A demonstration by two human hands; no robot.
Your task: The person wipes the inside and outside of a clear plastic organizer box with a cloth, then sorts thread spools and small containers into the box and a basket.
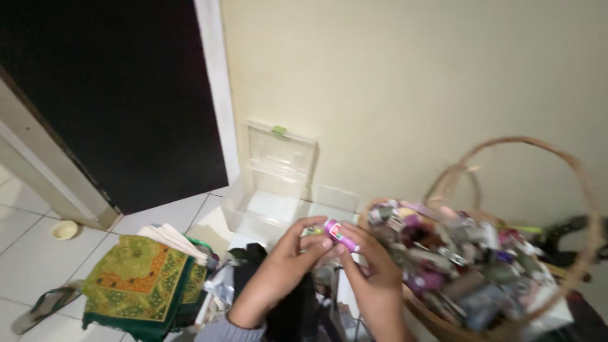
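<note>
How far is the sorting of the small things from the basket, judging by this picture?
Done: the clear plastic box stands open by the wall; whether anything lies in it I cannot tell. In hand: the left hand and the right hand together hold one small pink tube. Left: the wicker basket is heaped with small items, so most seems not yet handled.

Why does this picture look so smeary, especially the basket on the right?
Head view: motion blur smears the wicker basket and its contents; both hands, left hand and right hand, and the small pink tube are soft too; the doorway is unlit black; wall light is dim and even.
</note>
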